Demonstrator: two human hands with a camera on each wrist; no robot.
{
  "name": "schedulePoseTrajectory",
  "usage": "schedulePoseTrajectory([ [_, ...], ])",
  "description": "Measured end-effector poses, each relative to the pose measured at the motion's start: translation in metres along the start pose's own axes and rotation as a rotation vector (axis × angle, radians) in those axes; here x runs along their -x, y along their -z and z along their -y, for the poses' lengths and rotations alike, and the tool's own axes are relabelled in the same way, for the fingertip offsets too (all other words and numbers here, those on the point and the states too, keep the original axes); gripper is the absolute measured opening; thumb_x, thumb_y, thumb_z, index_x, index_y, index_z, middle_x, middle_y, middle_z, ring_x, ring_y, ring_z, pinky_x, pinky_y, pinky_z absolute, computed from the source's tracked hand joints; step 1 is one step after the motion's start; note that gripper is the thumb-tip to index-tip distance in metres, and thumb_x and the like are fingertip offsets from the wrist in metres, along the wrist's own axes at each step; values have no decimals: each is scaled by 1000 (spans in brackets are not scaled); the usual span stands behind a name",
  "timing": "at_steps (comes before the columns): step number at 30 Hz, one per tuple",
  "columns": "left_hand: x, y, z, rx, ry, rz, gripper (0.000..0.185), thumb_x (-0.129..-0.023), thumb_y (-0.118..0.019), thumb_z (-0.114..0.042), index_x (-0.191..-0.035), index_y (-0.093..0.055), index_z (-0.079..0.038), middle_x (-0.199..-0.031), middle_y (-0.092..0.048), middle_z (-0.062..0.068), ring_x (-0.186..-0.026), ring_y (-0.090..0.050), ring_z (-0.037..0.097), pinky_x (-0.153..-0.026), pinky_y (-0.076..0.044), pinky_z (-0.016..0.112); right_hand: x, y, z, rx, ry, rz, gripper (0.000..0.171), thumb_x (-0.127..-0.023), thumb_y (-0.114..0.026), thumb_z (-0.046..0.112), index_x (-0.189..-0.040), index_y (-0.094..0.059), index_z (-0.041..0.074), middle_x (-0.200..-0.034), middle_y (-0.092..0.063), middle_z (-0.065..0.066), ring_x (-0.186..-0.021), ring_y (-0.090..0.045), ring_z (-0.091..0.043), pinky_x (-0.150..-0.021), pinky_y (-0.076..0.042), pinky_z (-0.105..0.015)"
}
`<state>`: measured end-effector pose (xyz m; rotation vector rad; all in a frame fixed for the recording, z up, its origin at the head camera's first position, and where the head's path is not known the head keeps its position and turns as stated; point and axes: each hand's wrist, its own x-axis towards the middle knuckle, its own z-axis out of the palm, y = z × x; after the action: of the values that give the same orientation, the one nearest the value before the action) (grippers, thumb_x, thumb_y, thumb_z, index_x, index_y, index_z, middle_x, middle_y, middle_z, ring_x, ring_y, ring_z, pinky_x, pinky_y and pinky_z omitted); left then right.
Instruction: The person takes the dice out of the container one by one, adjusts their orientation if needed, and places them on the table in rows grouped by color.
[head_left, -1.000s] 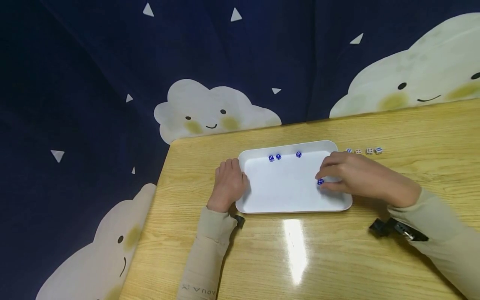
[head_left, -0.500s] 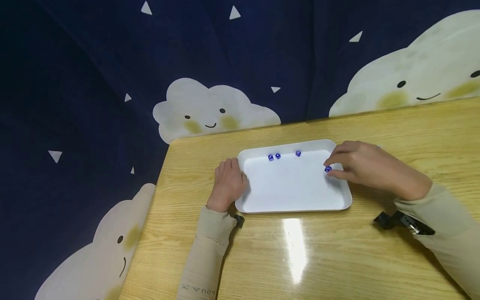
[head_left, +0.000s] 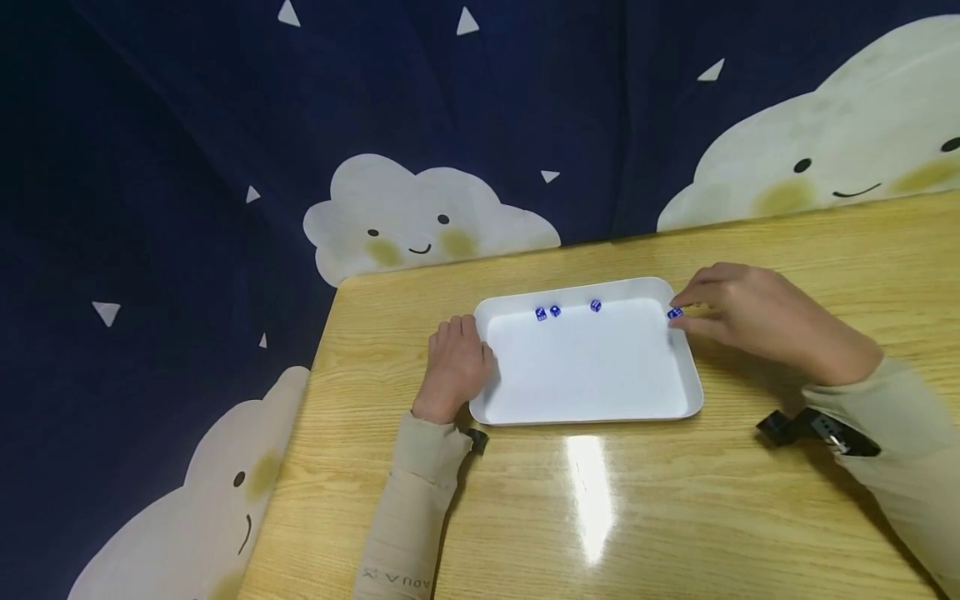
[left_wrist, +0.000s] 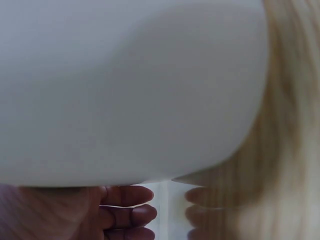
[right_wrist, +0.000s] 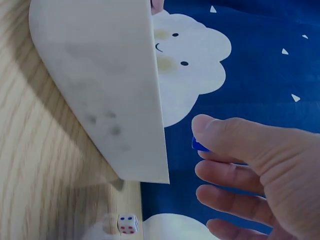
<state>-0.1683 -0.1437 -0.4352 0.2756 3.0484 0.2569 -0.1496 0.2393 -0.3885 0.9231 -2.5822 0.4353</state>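
In the head view my left hand (head_left: pixel 455 367) grips the left rim of a white rectangular tray (head_left: pixel 577 421). Its fingers show under the tray's wall (left_wrist: pixel 130 100) in the left wrist view. Between thumb and forefinger, my right hand (head_left: pixel 757 312) pinches a blue die (head_left: pixel 675 313) with white pips, at the tray's upper right rim. The right wrist view shows that die (right_wrist: pixel 200 145) mostly covered by the thumb. Inside the tray, along its far wall, sit three more blue dice: one die (head_left: pixel 541 314) on the left, a second (head_left: pixel 555 311) close beside it, a third (head_left: pixel 596 306) farther right.
A white die (right_wrist: pixel 127 223) with coloured pips lies on the wooden table (head_left: pixel 525 517) past the tray's right end; my right hand mostly hides that spot in the head view. A dark blue curtain (head_left: pixel 450 92) with clouds rises behind the table.
My right hand has carried the blue die from inside the tray up and right to its rim. It now covers the white dice seen earlier. The left hand stays put.
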Motion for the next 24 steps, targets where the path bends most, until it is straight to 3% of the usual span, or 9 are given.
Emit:
schedulePoseTrajectory([
  [15,0,2,0,-9,1,0,34,-102,-40,-19,-125,-49,4,-113,-55,18,-103,-47,35,-93,-40,45,5,2,-19,28,-126,32,24,-74,-91,22,-92,-81,11,-93,-77,-6,-83,-72,-26,-72,-57,-49],
  [24,-1,-1,2,-2,-10,-17,34,-102,-40,-19,-125,-50,5,-112,-56,19,-102,-48,36,-93,-41,46,6,0,-21,33,-194,116,17,-82,-87,19,-95,-81,10,-96,-78,-7,-81,-72,-23,-69,-57,-48],
])
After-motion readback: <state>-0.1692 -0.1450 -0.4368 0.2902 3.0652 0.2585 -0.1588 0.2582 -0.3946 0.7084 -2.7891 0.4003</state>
